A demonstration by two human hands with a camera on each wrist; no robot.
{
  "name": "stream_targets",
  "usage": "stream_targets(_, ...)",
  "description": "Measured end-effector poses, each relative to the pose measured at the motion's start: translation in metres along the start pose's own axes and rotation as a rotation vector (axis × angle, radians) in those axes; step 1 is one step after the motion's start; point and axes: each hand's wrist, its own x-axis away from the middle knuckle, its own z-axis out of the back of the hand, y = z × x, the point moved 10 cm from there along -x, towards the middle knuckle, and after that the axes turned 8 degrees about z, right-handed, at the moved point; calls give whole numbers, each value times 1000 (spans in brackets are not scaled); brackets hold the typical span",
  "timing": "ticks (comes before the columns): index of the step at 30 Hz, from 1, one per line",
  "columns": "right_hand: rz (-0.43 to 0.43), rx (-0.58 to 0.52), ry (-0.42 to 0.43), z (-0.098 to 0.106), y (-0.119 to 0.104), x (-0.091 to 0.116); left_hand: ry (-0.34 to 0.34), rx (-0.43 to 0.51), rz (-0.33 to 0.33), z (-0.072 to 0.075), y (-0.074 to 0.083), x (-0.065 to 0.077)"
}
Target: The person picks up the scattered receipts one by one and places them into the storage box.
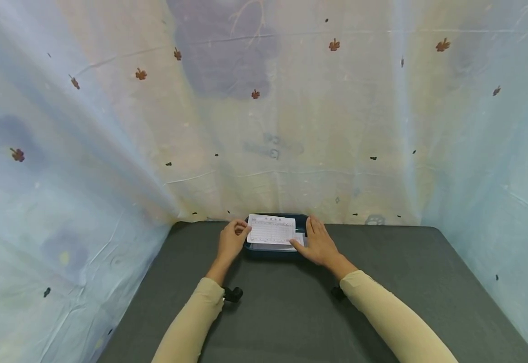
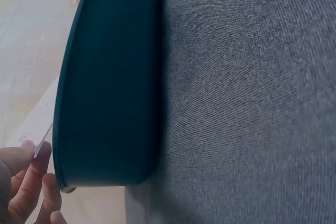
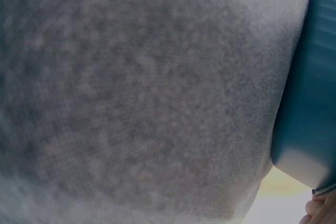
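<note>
A dark teal rectangular bin (image 1: 273,255) stands at the far edge of the table. A printed paper form (image 1: 270,230) with a ruled grid lies over its opening, and more white paper (image 1: 268,247) shows beneath it. My left hand (image 1: 230,243) pinches the form's left edge between thumb and fingers, as the left wrist view shows beside the bin wall (image 2: 110,82). Along the bin's right rim, my right hand (image 1: 321,245) rests with its fingers extended, its thumb at the form's lower right corner. In the right wrist view only a bit of that hand (image 3: 324,209) appears.
The dark grey cloth-covered table (image 1: 273,312) spreads in front and to both sides of the bin. A pale patterned curtain (image 1: 291,126) hangs right behind the far edge and along both sides. A black wrist device (image 1: 233,294) sits under the left cuff.
</note>
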Motion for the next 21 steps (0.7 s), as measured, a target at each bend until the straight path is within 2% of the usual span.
stream_targets(10, 5, 5, 16, 0, 1, 0, 30, -165, -62, -7, 11, 6)
stream_targets(17, 15, -3, 39, 1, 0, -1, 55, -270, -156, -9, 21, 8)
stream_targets(21, 23, -11, 52, 0, 1, -1, 58, -339, -179, -13, 22, 8)
